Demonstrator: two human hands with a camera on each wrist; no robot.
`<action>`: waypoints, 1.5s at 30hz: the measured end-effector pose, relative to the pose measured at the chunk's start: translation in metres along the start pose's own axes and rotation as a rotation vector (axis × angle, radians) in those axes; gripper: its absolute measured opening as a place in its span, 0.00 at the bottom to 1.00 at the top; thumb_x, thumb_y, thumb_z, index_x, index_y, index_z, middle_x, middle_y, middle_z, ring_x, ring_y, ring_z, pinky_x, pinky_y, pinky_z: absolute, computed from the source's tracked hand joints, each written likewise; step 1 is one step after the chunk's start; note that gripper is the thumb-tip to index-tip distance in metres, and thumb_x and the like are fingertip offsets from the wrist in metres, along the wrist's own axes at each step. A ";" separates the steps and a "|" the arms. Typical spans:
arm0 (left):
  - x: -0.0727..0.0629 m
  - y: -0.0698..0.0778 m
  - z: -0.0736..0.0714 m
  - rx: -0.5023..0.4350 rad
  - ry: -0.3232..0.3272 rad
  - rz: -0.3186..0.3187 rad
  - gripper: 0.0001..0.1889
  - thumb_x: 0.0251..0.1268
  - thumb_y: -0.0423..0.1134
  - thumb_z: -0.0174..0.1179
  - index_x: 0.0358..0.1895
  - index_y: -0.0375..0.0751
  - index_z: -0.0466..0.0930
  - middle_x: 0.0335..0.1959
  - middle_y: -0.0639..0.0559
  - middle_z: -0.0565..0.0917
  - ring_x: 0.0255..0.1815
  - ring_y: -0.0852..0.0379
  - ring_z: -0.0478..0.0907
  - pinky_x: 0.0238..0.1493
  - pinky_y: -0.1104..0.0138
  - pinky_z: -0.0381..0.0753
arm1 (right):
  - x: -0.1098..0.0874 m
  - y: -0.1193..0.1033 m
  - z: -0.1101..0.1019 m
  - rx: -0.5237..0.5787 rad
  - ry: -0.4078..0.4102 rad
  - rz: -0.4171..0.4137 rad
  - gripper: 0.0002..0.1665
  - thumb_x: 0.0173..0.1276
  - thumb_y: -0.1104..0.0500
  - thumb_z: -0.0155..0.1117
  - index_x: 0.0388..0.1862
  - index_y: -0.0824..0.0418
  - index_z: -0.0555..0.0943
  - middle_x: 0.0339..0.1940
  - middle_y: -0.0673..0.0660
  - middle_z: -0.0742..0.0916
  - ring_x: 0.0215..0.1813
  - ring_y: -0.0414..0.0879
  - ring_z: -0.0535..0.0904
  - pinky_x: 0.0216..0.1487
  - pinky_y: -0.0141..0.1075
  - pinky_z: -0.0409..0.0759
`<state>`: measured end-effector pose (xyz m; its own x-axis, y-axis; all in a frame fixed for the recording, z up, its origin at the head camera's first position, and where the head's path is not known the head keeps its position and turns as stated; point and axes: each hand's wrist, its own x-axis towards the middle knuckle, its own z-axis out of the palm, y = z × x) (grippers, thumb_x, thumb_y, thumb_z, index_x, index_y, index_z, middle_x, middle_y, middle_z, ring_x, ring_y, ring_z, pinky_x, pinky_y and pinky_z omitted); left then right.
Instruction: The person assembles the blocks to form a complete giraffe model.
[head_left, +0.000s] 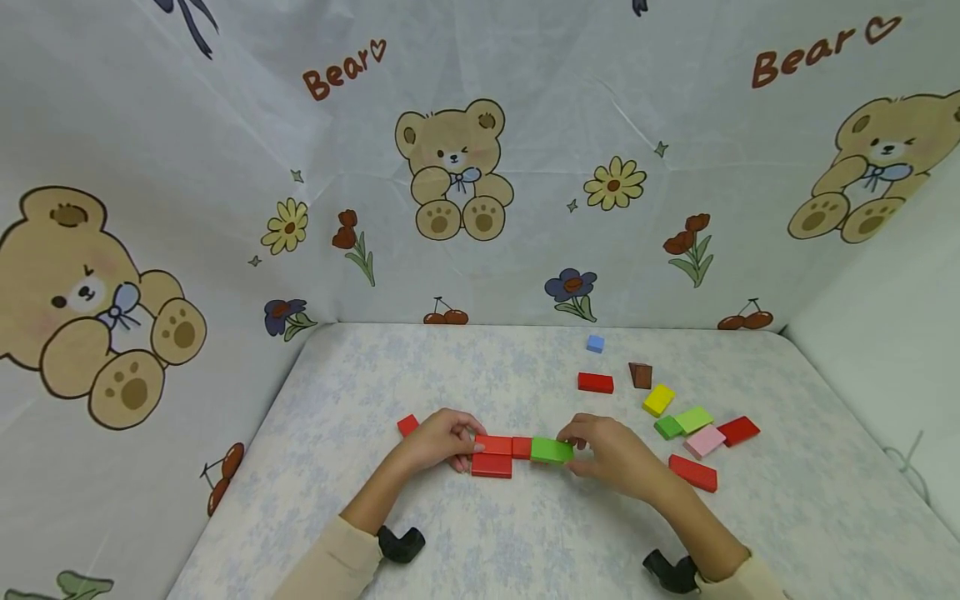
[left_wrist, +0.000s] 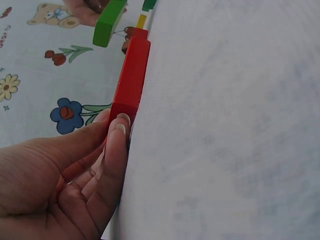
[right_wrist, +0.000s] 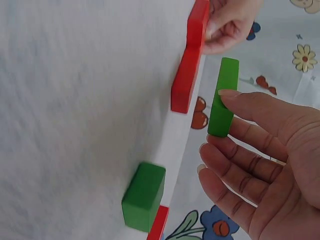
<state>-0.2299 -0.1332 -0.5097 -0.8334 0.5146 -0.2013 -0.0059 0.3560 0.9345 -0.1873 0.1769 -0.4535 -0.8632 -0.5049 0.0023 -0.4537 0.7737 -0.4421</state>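
Observation:
Two red blocks point(head_left: 491, 466) lie side by side on the table in the head view, with a smaller red block point(head_left: 521, 448) at their right. My left hand point(head_left: 442, 440) holds the left end of the red blocks, its thumb and fingertips gathered at the end of one red block point(left_wrist: 131, 75). My right hand point(head_left: 611, 450) pinches a light green block point(right_wrist: 224, 97) between thumb and fingers. The wrist views show this green block raised off the table, while in the head view it overlaps the small red block's right side.
Beyond my left hand lies another red block point(head_left: 407, 425). Scattered at the right are a blue block point(head_left: 596, 343), brown pieces point(head_left: 641, 376), a yellow block point(head_left: 659, 400), a pink block point(head_left: 704, 442), green blocks point(head_left: 693, 419) and several red ones point(head_left: 693, 473). A bear-print cloth point(head_left: 525, 275) hangs behind.

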 end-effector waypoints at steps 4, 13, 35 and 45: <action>0.000 -0.001 0.000 0.000 0.000 0.003 0.10 0.68 0.31 0.66 0.50 0.35 0.83 0.22 0.45 0.83 0.19 0.55 0.82 0.25 0.65 0.86 | -0.003 -0.008 0.007 -0.024 -0.028 -0.022 0.20 0.57 0.58 0.81 0.49 0.55 0.88 0.39 0.42 0.84 0.39 0.42 0.80 0.40 0.32 0.82; 0.001 -0.003 0.000 0.011 -0.001 0.017 0.10 0.68 0.31 0.65 0.50 0.35 0.83 0.23 0.45 0.83 0.20 0.55 0.82 0.25 0.65 0.86 | -0.004 -0.012 0.018 -0.048 -0.075 -0.068 0.19 0.56 0.58 0.82 0.47 0.56 0.88 0.39 0.43 0.84 0.37 0.39 0.78 0.42 0.33 0.84; -0.001 0.001 -0.001 0.009 -0.004 0.017 0.10 0.69 0.30 0.65 0.50 0.34 0.83 0.23 0.46 0.83 0.19 0.56 0.82 0.24 0.66 0.86 | -0.009 -0.013 0.023 0.041 -0.089 0.083 0.16 0.53 0.56 0.84 0.39 0.56 0.87 0.25 0.44 0.79 0.30 0.40 0.72 0.31 0.30 0.74; -0.002 0.003 -0.001 0.011 -0.006 0.014 0.09 0.69 0.29 0.64 0.50 0.35 0.83 0.23 0.45 0.84 0.19 0.55 0.82 0.24 0.66 0.86 | -0.002 -0.017 0.027 0.013 -0.076 0.170 0.16 0.53 0.54 0.84 0.38 0.53 0.87 0.22 0.43 0.77 0.29 0.41 0.72 0.29 0.32 0.72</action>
<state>-0.2288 -0.1338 -0.5068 -0.8300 0.5245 -0.1898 0.0122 0.3572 0.9339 -0.1723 0.1542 -0.4698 -0.9079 -0.3947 -0.1411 -0.2989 0.8457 -0.4421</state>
